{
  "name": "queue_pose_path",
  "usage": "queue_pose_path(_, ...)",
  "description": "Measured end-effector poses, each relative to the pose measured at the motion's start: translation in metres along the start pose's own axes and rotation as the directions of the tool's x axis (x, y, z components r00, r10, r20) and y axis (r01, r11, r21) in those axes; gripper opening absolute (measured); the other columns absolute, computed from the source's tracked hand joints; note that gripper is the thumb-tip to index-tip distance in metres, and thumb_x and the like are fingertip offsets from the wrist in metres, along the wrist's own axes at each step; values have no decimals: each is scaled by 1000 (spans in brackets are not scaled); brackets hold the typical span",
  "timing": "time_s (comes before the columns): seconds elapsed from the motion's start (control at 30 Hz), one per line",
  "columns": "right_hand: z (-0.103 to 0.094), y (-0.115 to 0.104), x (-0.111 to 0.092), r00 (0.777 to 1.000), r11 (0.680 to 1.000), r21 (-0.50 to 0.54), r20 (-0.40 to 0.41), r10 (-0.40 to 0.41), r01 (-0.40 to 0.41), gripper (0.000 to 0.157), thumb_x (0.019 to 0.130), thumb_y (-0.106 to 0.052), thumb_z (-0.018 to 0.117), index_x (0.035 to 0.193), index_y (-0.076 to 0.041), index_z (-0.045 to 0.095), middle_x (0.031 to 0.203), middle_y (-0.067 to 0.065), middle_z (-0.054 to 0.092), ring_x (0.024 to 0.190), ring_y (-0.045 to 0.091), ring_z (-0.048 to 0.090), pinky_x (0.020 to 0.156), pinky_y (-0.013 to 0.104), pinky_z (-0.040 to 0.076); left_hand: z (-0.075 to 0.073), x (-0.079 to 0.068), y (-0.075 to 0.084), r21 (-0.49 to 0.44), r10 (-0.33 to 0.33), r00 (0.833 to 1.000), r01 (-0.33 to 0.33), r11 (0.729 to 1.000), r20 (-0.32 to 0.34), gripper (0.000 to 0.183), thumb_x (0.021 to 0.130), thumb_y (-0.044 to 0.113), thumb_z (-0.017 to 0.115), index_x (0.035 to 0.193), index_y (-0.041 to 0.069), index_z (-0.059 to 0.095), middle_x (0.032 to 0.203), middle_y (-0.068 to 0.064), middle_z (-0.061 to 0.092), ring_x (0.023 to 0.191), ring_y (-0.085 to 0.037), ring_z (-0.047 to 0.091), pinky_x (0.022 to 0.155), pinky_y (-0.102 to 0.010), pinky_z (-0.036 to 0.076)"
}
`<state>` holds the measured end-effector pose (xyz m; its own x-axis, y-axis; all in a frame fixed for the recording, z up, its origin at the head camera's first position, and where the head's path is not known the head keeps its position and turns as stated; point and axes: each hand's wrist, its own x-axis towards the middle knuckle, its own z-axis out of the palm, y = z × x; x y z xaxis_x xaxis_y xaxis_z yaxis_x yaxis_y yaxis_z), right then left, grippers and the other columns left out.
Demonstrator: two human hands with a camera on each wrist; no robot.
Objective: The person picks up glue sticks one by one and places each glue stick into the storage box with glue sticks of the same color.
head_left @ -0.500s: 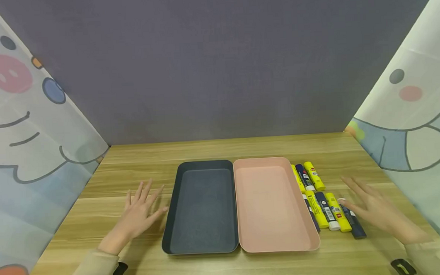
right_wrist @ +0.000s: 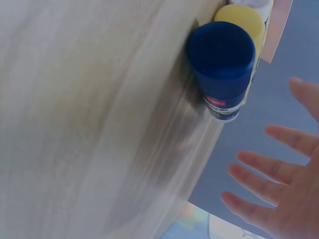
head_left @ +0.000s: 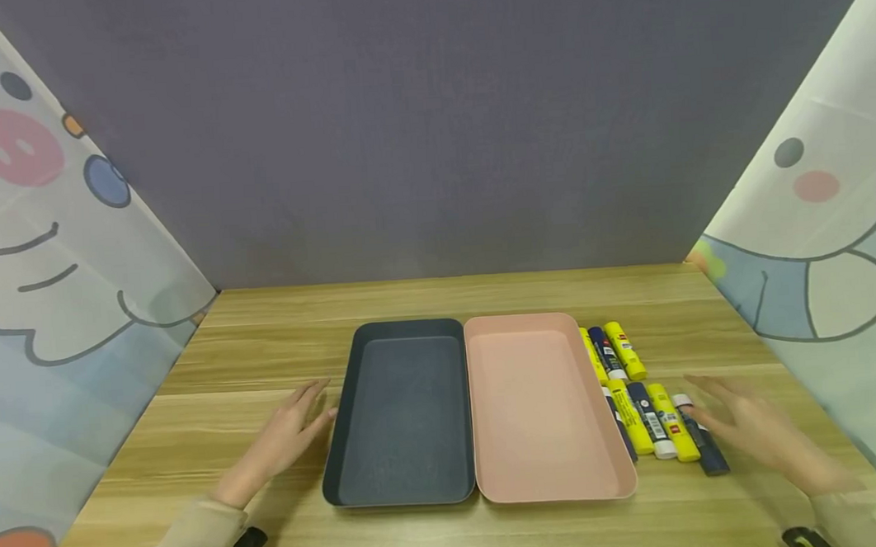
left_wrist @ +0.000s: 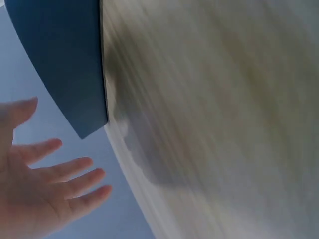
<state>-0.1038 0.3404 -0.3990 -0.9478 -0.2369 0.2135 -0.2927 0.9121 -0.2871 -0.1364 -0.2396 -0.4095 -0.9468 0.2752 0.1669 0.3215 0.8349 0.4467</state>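
- Head view: desk (head_left: 422, 543) is wood-grained, light brown. On it, dark tray (head_left: 412, 419) + pink tray (head_left: 542, 413), side by side; both rect., shallow, matte, w/ rounded corners.
- Head, R of pink tray: cylindrical tubes (head_left: 630, 416), yellow & dk blue, smooth, labelled, lying in two rows (3 far, 5 near), some partly behind tray wall.
- Head, axes: tubes run roughly far-to-near, near ends slanting a bit R. Outermost dark-blue tube (head_left: 707, 445), near row: white end points away from person, dk end toward person.
- Head, hands: L hand (head_left: 283, 434) is just L of dark tray, holding nothing, fingers loosely extended. R hand (head_left: 751, 426) is by outermost tube, thumb overlapping it in this view; fingers extended, nothing held.
- Head, bkgd: dk grey panel (head_left: 430, 125), fine-textured; creased cartoon cloth (head_left: 826, 162) at the sides.
- L wrist view: palm side shows, fingers spread, nothing in grip; tray's flat, slanted wall near thumb, apart from it.
- R wrist view: fingers apart, extended, nothing held. Dark-blue tube seen nearly end-on, round dk end toward cam, red label patch, white end farther off; hand clear of it. Yellow tube just beside.
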Motion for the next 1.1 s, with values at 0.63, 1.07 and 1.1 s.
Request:
queue_pose_path(0.63, 0, -1, -5, 980, 985, 85, 149, 135, -149, 50, 90, -27, 51, 118, 14, 45, 108, 37, 48, 85, 43, 56, 67, 52, 45, 11, 4, 3, -447, -197, 968, 245, 860, 153, 45, 90, 3, 47, 130, -8, 32, 111, -29, 48, 80, -23, 58, 62, -27, 51)
queue_pose_path(1.07, 2, 0, -4, 958, 972, 88, 210, 193, -216, 47, 89, -23, 52, 114, 17, 46, 83, 16, 60, 72, 27, 58, 59, 41, 48, 11, 5, 6, -579, -230, 944, 327, 747, 237, 41, 93, 7, 42, 130, -7, 34, 114, -30, 46, 80, -23, 58, 64, -31, 50)
queue_pose_path(1.1, 2, 0, -4, 958, 972, 87, 211, 195, -217, 47, 89, -23, 53, 113, 17, 46, 83, 15, 60, 71, 26, 58, 59, 41, 48, 11, 5, 7, -580, -233, 943, 330, 745, 238, 41, 92, 7, 43, 130, -6, 34, 114, -29, 46, 80, -23, 58, 64, -31, 50)
